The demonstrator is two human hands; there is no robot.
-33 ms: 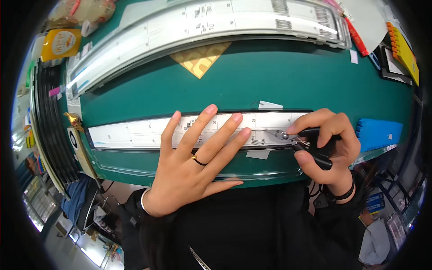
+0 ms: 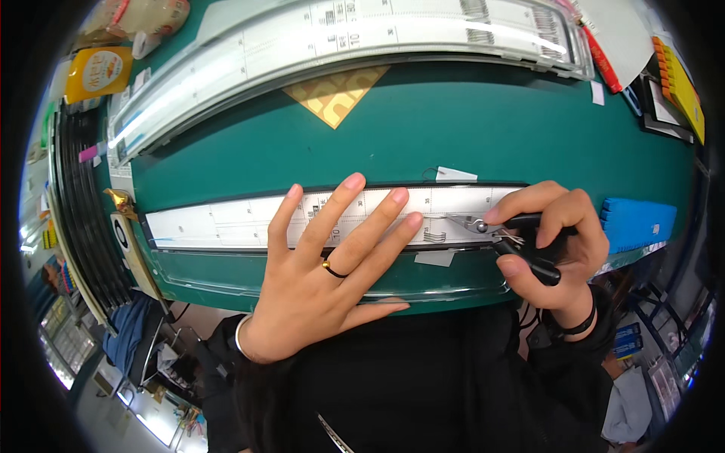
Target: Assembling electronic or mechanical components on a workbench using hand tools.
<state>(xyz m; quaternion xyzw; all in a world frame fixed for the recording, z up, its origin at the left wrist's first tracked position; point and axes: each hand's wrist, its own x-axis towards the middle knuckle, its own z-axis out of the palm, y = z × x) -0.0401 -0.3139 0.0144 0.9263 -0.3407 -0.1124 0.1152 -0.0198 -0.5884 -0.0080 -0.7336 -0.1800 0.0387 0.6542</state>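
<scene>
I see the right hand (image 2: 580, 255) grasping black-handled pliers (image 2: 482, 226) right of frame centre. The left hand (image 2: 311, 293), unclenched with fingers spread, rests across the narrow white-lined case (image 2: 238, 217), which lies mid-frame on the green surface (image 2: 468, 121).

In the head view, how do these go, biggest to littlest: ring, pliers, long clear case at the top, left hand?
1. Long clear case
2. Left hand
3. Pliers, partly hidden
4. Ring
</scene>
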